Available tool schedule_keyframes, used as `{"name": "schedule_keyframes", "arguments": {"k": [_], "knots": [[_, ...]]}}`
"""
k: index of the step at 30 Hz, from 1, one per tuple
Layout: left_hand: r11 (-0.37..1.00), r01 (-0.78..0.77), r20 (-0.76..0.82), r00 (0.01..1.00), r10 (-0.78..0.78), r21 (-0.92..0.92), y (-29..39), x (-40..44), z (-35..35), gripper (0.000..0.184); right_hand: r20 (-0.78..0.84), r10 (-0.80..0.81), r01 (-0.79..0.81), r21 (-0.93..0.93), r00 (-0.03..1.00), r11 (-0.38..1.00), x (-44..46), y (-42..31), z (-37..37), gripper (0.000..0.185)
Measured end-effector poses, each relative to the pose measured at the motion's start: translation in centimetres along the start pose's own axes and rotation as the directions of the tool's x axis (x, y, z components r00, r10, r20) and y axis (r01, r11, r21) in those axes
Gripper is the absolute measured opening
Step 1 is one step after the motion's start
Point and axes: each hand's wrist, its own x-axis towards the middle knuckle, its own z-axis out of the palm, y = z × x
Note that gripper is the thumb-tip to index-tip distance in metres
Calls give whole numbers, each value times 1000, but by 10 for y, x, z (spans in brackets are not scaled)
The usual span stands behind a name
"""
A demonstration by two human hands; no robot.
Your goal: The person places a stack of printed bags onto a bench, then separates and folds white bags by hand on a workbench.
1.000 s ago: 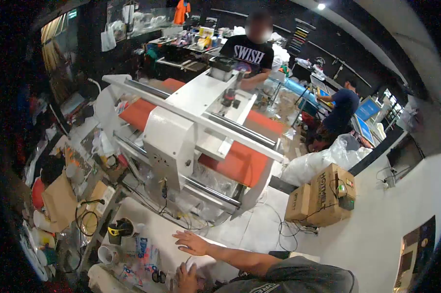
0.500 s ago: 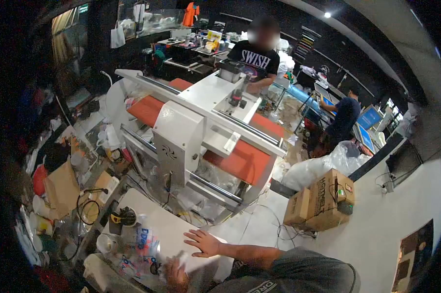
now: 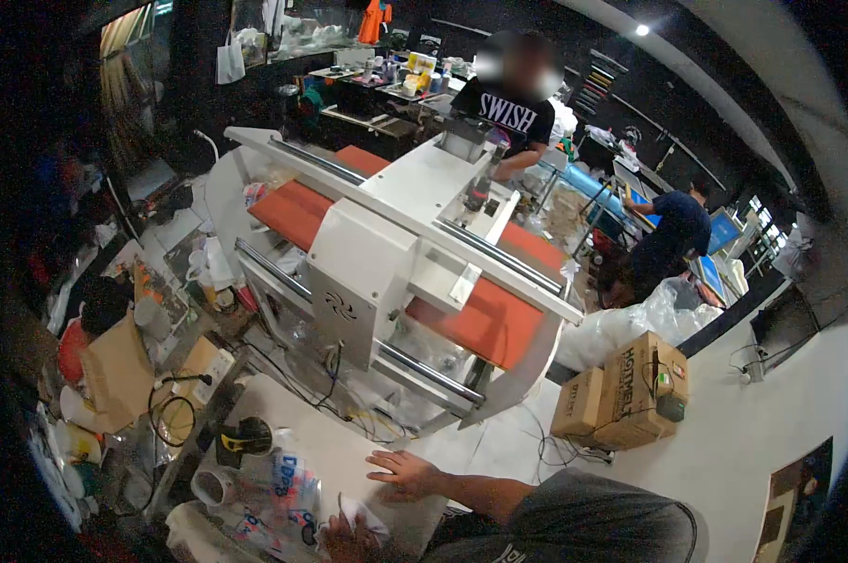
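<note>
My right hand (image 3: 405, 473) rests palm down on the pale tabletop (image 3: 335, 439), fingers stretched out and holding nothing. At the bottom edge, my left hand (image 3: 347, 540) has its fingers bent around a crumpled white piece (image 3: 358, 512) that looks like cloth or tissue; part of this hand is cut off by the frame. Left of it lies a clear plastic bag with blue and red print (image 3: 288, 483). A dark tape roll with yellow on it (image 3: 246, 438) and a white cup-like container (image 3: 214, 487) stand on the table's left side.
A large white machine (image 3: 360, 258) with red-orange platens (image 3: 485, 319) stands ahead. Cardboard boxes (image 3: 630, 394) and cables are on the floor at right. Clutter with an open carton (image 3: 119, 371) fills the left. A person in a black shirt (image 3: 504, 117) stands behind the machine; another (image 3: 673, 230) bends at right.
The view has shifted slightly, so the machine sits a little further right and lower. My left hand, blurred before, shows more clearly with the white piece. My right hand stays flat on the table.
</note>
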Motion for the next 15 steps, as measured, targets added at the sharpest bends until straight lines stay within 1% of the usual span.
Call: {"name": "schedule_keyframes", "arguments": {"k": [2,5,6,8,9,11,12,14,15], "knots": [[999,21,34,999,-20,-29,4,4,-8,60,-79,-3,3,4,997,1000,-1,7,16,77],[997,48,68,997,-43,-67,8,8,-15,63,-94,-40,43,28,995,999,-4,7,12,80],[995,58,78,996,-52,-80,9,9,-18,64,-79,-38,41,31,996,999,-6,5,11,80],[992,76,86,994,-67,-102,9,11,-22,66,-101,-53,53,-7,993,999,-3,3,5,71],[990,84,88,993,-74,-113,9,12,-25,67,-85,-59,59,-5,995,998,-1,5,9,71],[986,102,90,992,-90,-134,9,14,-30,69,-127,-66,62,-34,990,998,-1,8,18,72],[984,109,88,991,-97,-142,11,16,-35,71,-97,-77,75,-24,992,997,0,7,14,72],[986,105,43,994,-100,-130,7,22,-43,61,1,-45,45,-51,999,998,2,6,6,72],[986,114,22,993,-112,-119,6,25,-48,56,-71,-80,77,-42,994,996,5,7,9,76]]}}
